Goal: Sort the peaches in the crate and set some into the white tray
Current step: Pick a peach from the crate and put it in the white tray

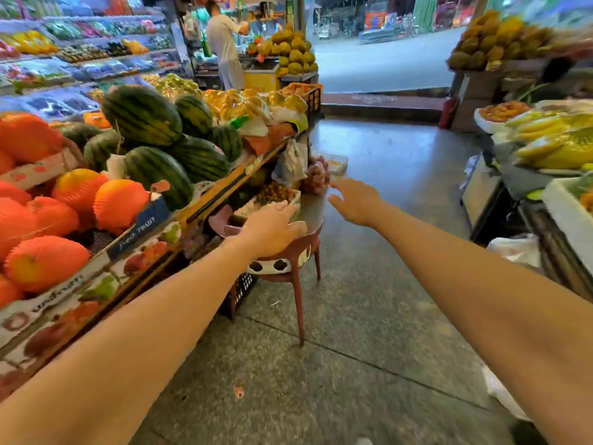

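**Both hands reach out, holding nothing**

Head view: the left hand (272, 231) stretches flat, fingers straight, over a red chair (298, 261) beside the fruit counter (231, 179). The right hand (354, 202) hangs in the air, fingers spread and empty. Just beyond the right fingers sits blurred pinkish fruit (316, 175), possibly the peaches. A white tray (338, 163) lies past it on the floor (385, 252).

"fresh FRUIT" in white on dark blue panel (141, 227), "unifrutti" in brown on white front of cardboard fruit box (59, 295), other print too blurred
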`<state>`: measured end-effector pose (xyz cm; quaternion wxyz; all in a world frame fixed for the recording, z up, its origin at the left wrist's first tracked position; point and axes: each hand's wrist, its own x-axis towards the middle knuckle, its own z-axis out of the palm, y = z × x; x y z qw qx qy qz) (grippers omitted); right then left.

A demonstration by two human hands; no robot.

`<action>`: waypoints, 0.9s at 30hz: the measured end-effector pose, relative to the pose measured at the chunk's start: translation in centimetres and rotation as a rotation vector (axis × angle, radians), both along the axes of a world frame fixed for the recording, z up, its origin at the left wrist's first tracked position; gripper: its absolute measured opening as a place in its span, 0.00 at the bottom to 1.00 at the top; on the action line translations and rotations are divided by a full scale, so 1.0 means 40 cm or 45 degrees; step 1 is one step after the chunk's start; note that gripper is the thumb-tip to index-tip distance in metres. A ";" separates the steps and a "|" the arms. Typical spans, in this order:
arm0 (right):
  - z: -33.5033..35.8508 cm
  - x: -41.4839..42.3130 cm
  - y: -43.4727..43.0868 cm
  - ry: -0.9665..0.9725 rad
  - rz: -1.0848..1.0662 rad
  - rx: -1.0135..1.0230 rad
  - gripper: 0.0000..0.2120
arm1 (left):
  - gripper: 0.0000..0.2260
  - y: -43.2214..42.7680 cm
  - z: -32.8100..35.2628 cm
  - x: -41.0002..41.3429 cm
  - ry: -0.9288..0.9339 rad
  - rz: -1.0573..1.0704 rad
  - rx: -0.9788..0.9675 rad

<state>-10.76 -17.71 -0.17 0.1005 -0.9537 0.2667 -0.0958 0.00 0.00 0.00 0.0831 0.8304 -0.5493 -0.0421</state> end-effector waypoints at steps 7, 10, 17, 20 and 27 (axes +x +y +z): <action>-0.079 0.058 -0.330 0.099 -0.073 0.036 0.21 | 0.26 -0.348 -0.081 0.068 0.034 -0.060 0.068; -0.105 0.088 -0.492 0.145 -0.062 0.068 0.22 | 0.25 -0.516 -0.106 0.109 0.056 -0.049 0.104; -0.163 0.184 -0.821 0.223 -0.071 0.096 0.23 | 0.26 -0.849 -0.163 0.224 0.148 -0.042 0.194; -0.184 0.251 -0.943 0.245 -0.090 0.135 0.23 | 0.26 -0.980 -0.184 0.296 0.153 -0.051 0.198; -0.246 0.462 -1.223 0.238 -0.123 0.173 0.23 | 0.26 -1.279 -0.226 0.505 0.183 -0.096 0.218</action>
